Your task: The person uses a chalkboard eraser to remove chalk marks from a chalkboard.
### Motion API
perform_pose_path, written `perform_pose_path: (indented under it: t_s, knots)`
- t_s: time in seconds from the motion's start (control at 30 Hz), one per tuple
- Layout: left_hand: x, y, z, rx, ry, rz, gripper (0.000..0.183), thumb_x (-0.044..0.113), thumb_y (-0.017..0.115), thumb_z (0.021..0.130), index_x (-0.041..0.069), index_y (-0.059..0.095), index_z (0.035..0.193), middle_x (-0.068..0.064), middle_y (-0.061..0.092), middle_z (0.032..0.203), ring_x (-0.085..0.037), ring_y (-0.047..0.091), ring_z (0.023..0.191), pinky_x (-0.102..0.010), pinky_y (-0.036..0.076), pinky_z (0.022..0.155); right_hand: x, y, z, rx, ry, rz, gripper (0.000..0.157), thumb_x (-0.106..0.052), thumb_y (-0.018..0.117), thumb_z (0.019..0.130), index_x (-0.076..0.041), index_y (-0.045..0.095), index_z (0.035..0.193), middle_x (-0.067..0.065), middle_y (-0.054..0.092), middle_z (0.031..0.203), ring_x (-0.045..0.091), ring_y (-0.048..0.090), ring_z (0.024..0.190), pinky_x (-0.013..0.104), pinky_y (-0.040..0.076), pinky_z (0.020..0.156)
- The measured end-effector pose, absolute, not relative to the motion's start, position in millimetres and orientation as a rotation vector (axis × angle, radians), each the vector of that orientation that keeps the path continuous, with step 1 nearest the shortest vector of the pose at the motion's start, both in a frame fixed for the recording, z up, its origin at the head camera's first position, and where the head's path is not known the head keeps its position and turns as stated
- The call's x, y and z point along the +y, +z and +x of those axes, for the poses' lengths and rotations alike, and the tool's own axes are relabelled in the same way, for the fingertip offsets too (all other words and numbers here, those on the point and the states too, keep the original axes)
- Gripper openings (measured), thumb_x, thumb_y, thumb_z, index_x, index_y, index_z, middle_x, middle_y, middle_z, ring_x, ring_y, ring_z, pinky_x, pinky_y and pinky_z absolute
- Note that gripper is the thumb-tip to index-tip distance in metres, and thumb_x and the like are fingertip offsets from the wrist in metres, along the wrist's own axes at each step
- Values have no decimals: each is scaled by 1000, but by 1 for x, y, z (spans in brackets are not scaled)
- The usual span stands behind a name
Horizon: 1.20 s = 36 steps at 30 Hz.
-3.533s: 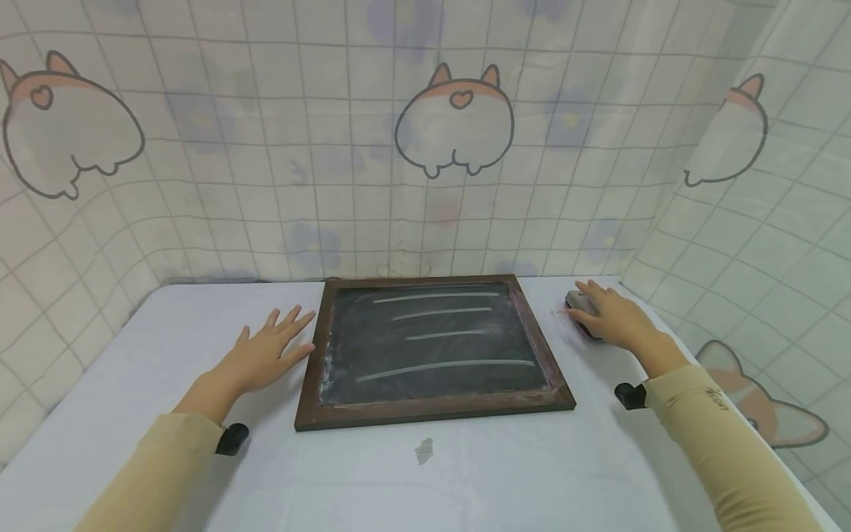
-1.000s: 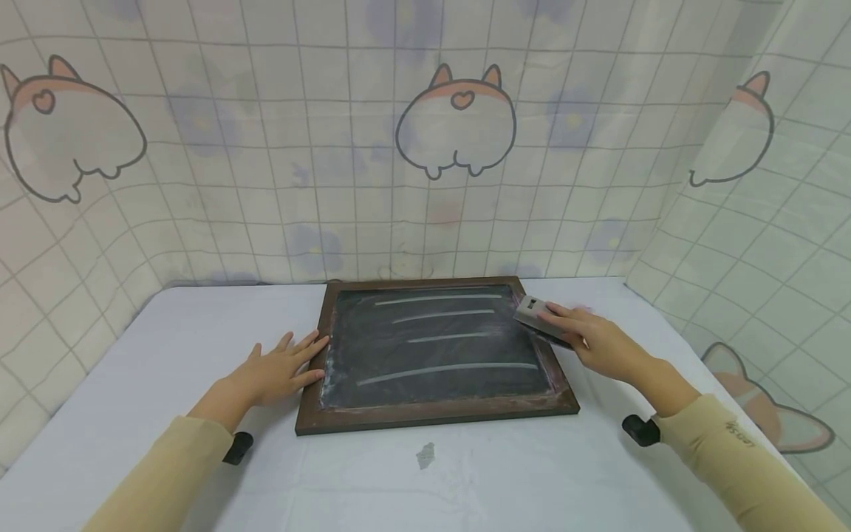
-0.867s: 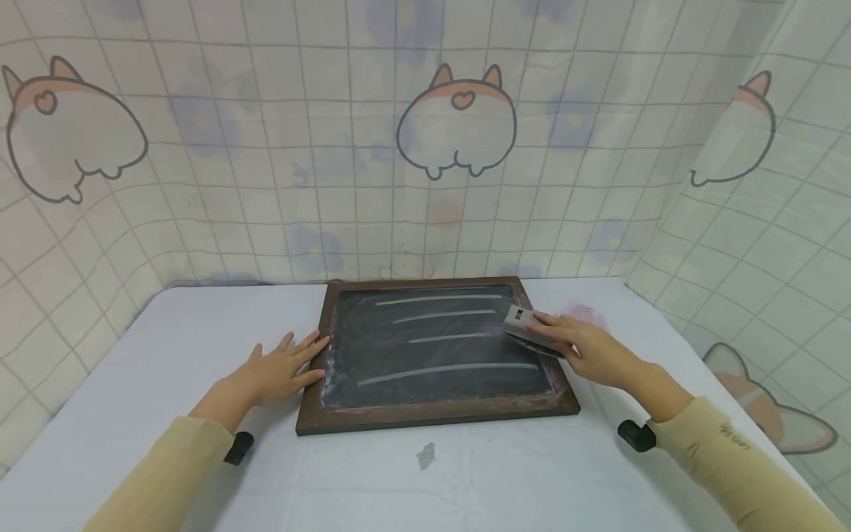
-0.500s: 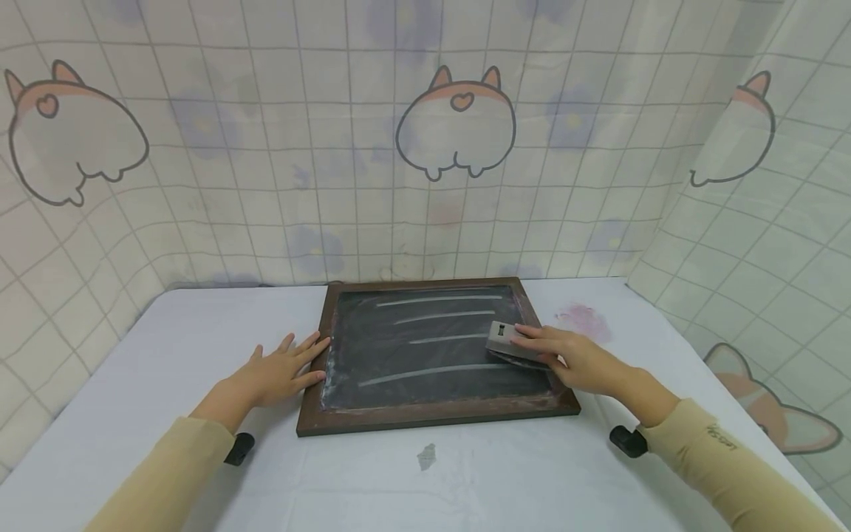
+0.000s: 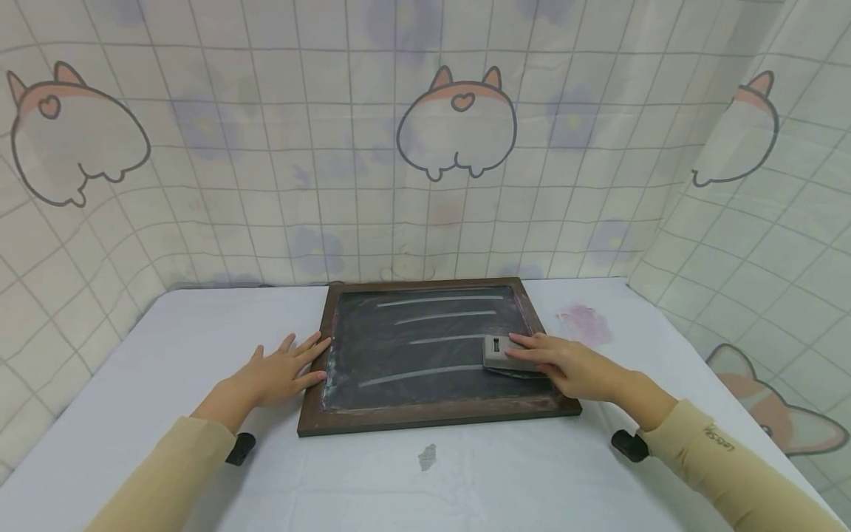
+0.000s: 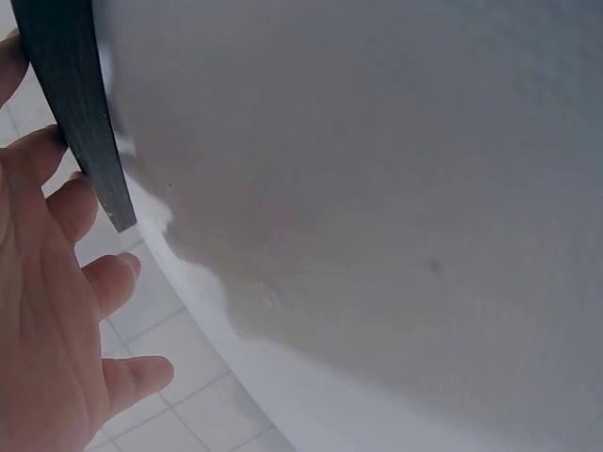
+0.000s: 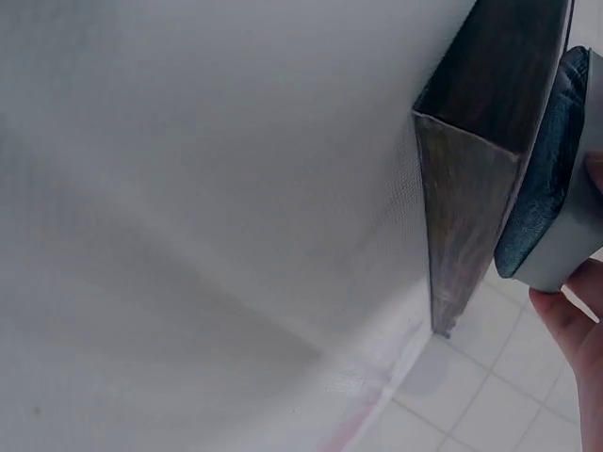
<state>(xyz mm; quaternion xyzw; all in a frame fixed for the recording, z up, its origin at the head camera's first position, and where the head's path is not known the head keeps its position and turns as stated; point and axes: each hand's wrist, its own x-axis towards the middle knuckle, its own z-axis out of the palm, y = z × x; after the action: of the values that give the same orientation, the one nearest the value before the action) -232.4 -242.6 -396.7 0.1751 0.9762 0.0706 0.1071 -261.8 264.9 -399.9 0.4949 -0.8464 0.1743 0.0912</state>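
Observation:
A wood-framed chalkboard [image 5: 392,355] lies on the table, with several white chalk lines across its dark face. On its left frame rest the spread fingers of my left hand [image 5: 269,377]; the left wrist view shows the fingertips at the frame's edge [image 6: 80,113]. My right hand [image 5: 575,366] grips a grey chalkboard eraser [image 5: 496,353] at the board's right part, over the right ends of the lower lines. In the right wrist view the eraser's dark felt [image 7: 546,179] faces the board, and thumb and fingers pinch its grey body.
A white cloth covers the table [image 5: 372,480]. Pink chalk dust [image 5: 585,324] marks it right of the board, and a grey patch [image 5: 428,457] shows in front. A tile-patterned curtain [image 5: 279,162] with cartoon animals hangs behind and at both sides.
My right hand has picked the eraser up from beside the board, uncovering the pink dust, and moved it left, then toward me over the board. My left hand has come onto the frame.

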Motion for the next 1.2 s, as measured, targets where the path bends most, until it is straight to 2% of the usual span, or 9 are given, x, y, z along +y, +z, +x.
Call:
perform_pose_path:
  t_s: [0.13,0.33,0.47,0.5,0.63,0.7,0.77,0.87,1.2]
  knots:
    - [-243,-399,-233,2865,203,503,75,60,42,106,17,25,164,-14,20,169,-53,17,149,-83,9,107,263,-400,-261,-2483,506,1493,67,23,65,83,-5,60,144,22,54,147,43,57,128,36,51,77]
    - [-244,-400,-233,2854,185,490,75,60,42,106,16,25,164,-15,19,169,-53,17,150,-83,8,107,258,-399,-262,-2429,515,1540,67,24,65,81,-4,61,142,23,55,145,47,58,124,36,54,76]
    - [-244,-398,-232,2849,186,489,75,59,42,106,16,24,164,-15,19,169,-53,16,149,-83,8,107,253,-398,-264,-2419,496,1564,66,24,65,82,-3,61,142,23,55,145,36,64,116,32,52,71]
    - [-243,-398,-232,2847,188,491,75,59,42,106,16,24,164,-15,19,169,-53,16,150,-83,8,107,252,-398,-264,-2419,486,1567,67,24,65,82,-4,61,142,23,55,145,36,64,115,33,55,75]
    - [-244,-398,-232,2850,190,501,75,59,41,106,16,24,165,-15,19,169,-53,16,149,-84,8,106,244,-398,-266,-2425,447,1580,63,23,65,83,-3,62,141,23,55,145,23,62,102,30,52,71]
    - [-243,-398,-232,2848,194,498,75,59,42,106,16,24,165,-14,19,169,-53,16,150,-84,7,107,239,-396,-265,-2461,421,1578,62,22,65,85,-3,62,141,22,55,146,31,64,111,37,57,85]
    - [-244,-398,-233,2849,194,496,75,60,42,106,16,24,165,-15,19,169,-54,15,149,-84,7,106,234,-395,-266,-2504,397,1580,60,20,64,88,-3,61,143,22,53,148,36,64,117,43,56,93]
    - [-243,-397,-233,2845,196,490,75,59,42,106,16,24,165,-15,19,169,-54,15,150,-84,7,106,223,-392,-266,-2559,374,1587,58,17,63,91,-5,59,145,20,51,151,52,53,129,58,47,103]
    - [-243,-394,-234,2829,222,490,75,58,42,106,15,23,165,-15,18,169,-55,14,149,-84,6,106,178,-388,-268,-2526,346,1701,57,15,60,93,-6,58,146,19,50,151,53,52,129,57,47,103]
